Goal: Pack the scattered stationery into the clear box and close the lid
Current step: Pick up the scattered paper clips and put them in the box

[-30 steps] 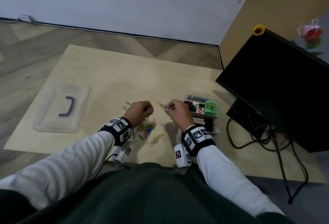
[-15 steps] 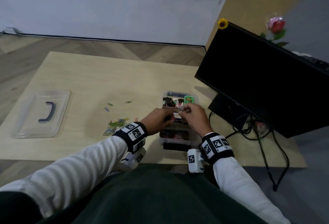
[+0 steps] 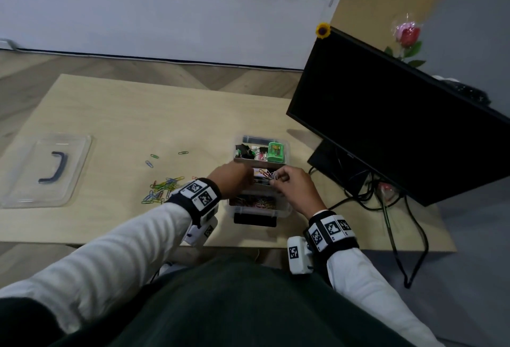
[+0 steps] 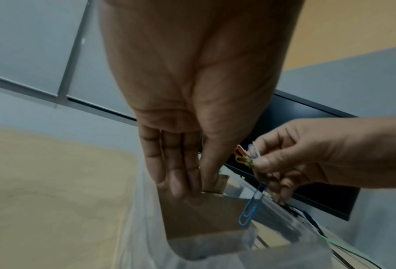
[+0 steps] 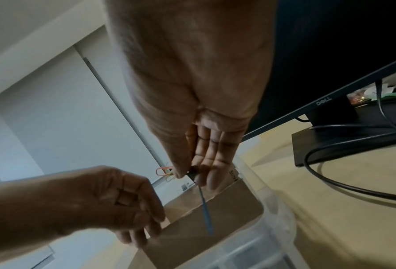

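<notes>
Paper clips (image 4: 247,156) in right-hand grip (image 4: 307,156)

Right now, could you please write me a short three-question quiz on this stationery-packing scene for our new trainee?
1. True or false: the lid is already on the clear box.
2. Which hand pinches a bunch of paper clips over the box?
A. left hand
B. right hand
C. neither
3. Fill in: loose paper clips lie on the table to the ____ of the box, as the person sees it.

Key:
1. False; the lid lies apart at the table's left end.
2. B; a blue clip dangles from the bunch.
3. left
</notes>
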Demonstrator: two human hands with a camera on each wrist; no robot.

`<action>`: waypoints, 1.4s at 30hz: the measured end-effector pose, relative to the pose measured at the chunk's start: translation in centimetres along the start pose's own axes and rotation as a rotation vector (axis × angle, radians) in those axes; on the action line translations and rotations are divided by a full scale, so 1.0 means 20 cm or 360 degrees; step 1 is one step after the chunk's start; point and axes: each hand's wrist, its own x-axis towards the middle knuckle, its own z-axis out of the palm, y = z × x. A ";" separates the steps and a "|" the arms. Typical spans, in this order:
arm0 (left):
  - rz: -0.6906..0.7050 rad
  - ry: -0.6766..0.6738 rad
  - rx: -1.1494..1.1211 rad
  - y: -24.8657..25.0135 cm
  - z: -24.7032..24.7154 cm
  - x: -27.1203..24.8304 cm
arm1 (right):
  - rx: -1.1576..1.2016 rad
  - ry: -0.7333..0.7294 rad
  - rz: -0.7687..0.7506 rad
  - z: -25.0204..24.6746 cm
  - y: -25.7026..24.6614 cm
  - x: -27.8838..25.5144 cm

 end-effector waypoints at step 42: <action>-0.0383 0.0177 -0.0639 -0.54 -0.03 -0.18 | -0.0462 -0.0336 -0.0374 0.26 -0.51 0.15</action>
